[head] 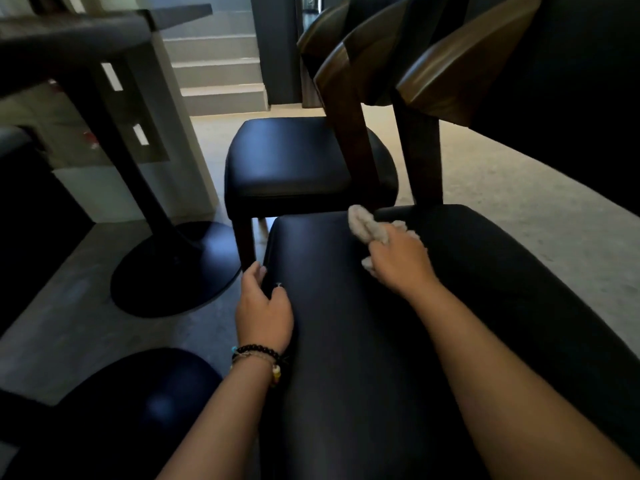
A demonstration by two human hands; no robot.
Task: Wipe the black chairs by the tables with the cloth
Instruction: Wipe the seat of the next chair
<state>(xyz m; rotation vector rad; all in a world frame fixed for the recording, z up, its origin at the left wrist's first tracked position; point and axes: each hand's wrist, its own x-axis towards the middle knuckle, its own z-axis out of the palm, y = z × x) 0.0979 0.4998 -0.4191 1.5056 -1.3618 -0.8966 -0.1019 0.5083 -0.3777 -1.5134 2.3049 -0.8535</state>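
The near black chair seat (346, 341) fills the lower middle of the view. My right hand (401, 261) grips a beige cloth (363, 225) and presses it on the far part of this seat, close to the wooden back post (420, 161). My left hand (263, 306) holds the seat's left edge, thumb on top and fingers over the side. A second black chair (291, 157) stands just beyond, its seat bare.
A dark table (69, 32) on a round pedestal base (173, 271) stands to the left. Another round base (145, 403) lies at lower left. Steps (218, 74) rise at the back. Pale carpet (519, 188) spreads to the right.
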